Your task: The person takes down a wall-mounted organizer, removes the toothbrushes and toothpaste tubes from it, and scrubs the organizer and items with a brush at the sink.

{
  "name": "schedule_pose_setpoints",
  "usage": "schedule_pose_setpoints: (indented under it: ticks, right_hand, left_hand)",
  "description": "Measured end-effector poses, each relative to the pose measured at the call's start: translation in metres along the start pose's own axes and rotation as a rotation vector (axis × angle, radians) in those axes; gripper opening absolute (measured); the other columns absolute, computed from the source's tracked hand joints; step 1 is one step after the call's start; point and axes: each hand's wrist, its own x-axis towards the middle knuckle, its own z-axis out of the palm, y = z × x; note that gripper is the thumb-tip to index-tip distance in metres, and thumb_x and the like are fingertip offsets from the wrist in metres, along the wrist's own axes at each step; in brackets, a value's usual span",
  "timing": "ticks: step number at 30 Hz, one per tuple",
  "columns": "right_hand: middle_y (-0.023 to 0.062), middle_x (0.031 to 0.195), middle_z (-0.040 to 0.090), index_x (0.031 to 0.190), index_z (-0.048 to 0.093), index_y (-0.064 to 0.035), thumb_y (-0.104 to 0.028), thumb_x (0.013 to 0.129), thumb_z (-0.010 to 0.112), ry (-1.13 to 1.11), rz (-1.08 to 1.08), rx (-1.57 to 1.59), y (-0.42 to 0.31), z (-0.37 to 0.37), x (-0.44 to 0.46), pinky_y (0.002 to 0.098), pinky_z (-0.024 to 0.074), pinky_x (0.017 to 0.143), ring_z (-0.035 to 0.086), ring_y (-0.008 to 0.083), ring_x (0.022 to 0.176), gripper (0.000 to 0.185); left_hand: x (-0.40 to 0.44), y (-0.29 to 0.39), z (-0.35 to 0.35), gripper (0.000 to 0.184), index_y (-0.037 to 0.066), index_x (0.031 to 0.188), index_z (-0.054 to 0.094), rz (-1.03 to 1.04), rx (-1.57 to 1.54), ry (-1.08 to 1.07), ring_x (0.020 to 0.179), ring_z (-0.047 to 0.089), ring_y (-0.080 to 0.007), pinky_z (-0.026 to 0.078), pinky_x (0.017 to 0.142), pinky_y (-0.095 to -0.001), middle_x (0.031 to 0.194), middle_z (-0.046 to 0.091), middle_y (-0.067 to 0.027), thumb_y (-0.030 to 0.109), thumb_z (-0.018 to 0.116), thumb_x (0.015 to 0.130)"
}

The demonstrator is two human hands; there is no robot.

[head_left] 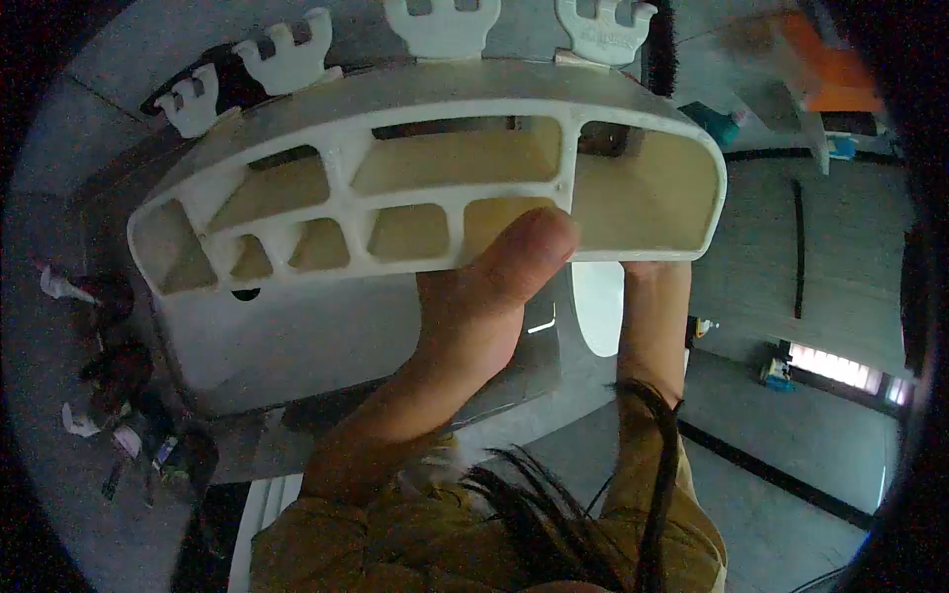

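Observation:
A white plastic toothbrush holder (pixel 450 188) with several compartments of different sizes fills the upper middle of the view. Its compartment openings face me, and slotted prongs (pixel 442 25) stick out along its far edge. My left hand (pixel 499 272) grips the near edge, thumb laid over a small compartment in the bottom row; its other fingers are hidden beneath. My right forearm (pixel 654 316) rises to the holder's lower right edge. The right hand is almost wholly behind the holder, so its fingers do not show.
Beneath the holder is a grey-white surface with a dark edge (pixel 287 346). Dark items with white parts (pixel 129 395) are at the left. An orange object (pixel 825 64) shows at the upper right, and a bright slatted opening (pixel 835 366) at the right. Strands of dark hair (pixel 534 504) hang into view.

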Motion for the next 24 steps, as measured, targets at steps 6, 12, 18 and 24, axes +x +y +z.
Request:
schedule_pose_setpoints:
  ticks: [6, 12, 18, 24]
  right_hand:
    - [0.0091, 0.111, 0.056, 0.118, 0.049, -0.0040, -0.021, 0.088, 0.048, -0.073, 0.176, 0.416, 0.007, -0.014, 0.002, 0.0324, 0.0476, 0.081, 0.056, 0.0184, 0.096, 0.034]
    - [0.0085, 0.100, 0.060, 0.111, 0.053, -0.0084, -0.015, 0.085, 0.053, 0.310, 0.571, 0.154, 0.033, 0.012, -0.032, 0.0277, 0.0506, 0.065, 0.060, 0.0148, 0.079, 0.027]
    - [0.0009, 0.081, 0.058, 0.098, 0.057, -0.0054, -0.031, 0.087, 0.049, 0.085, 1.018, -0.248, 0.023, 0.037, -0.108, 0.0187, 0.0339, 0.041, 0.048, 0.0060, 0.053, 0.029]
    - [0.0009, 0.076, 0.055, 0.094, 0.051, -0.0075, -0.017, 0.090, 0.048, -0.134, 0.596, -0.123, 0.061, 0.044, -0.142, 0.0204, 0.0349, 0.044, 0.044, 0.0066, 0.051, 0.010]
  left_hand:
    - [0.005, -0.004, -0.006, 0.032, 0.008, 0.108, 0.050, -0.016, 0.198, -0.069, 0.105, 0.049, -0.0188, 0.034, 0.097, -0.0377, 0.105, 0.053, -0.0022, 0.018, 0.060, 0.079]
    - [-0.024, 0.028, -0.035, 0.044, 0.004, 0.106, 0.050, -0.191, 0.706, 0.152, 0.090, 0.053, -0.0155, 0.045, 0.078, -0.0301, 0.101, 0.055, -0.0056, 0.018, 0.072, 0.070]
    - [-0.096, 0.089, -0.029, 0.052, 0.003, 0.115, 0.044, -0.128, 0.736, 0.230, 0.095, 0.052, -0.0180, 0.045, 0.082, -0.0310, 0.106, 0.052, -0.0073, 0.004, 0.068, 0.069]
    - [-0.146, 0.149, -0.039, 0.067, 0.006, 0.132, 0.019, 0.053, 0.754, 0.444, 0.114, 0.040, -0.0205, 0.035, 0.093, -0.0361, 0.123, 0.040, -0.0102, 0.011, 0.059, 0.078]
